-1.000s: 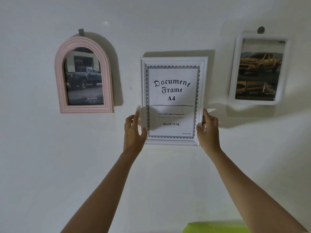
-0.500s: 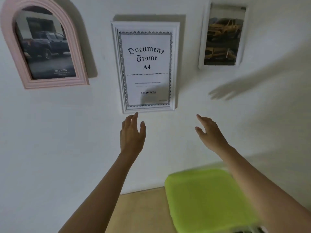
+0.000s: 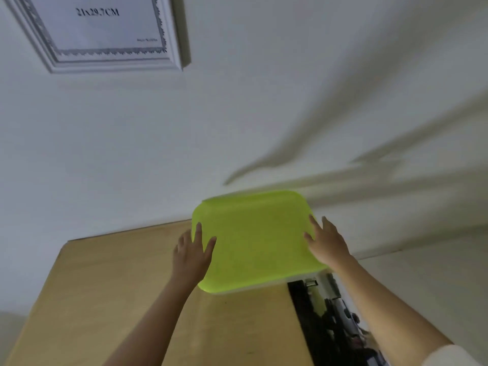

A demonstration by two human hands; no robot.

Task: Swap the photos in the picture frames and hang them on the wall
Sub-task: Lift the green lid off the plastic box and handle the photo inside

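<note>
Left hand [image 3: 191, 256] and right hand [image 3: 326, 244] open, fingers spread; I can't confirm contact. White wall [image 3: 264, 114]; wood counter [image 3: 105, 299]; lime tray [image 3: 258, 241] between the hands; document frame [image 3: 111, 62] hangs upper left; blurry dark print [image 3: 309, 313] beside tray.

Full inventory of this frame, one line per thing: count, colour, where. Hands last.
document frame: 1, white, hanging on the wall, top left; only its lower part is in view
wall: 1, white, behind the table
table: 1, light wood, against the wall, lower left to centre
tray: 1, lime green, on the table's far right part, near the wall
picture: 1, dark-edged, lower right by the tray's near edge; too blurred to read
sleeve: 1, white, bottom right corner, on the right arm
left hand: 1, fingers straight, at the tray's left edge
right hand: 1, fingers straight, at the tray's right edge
</note>
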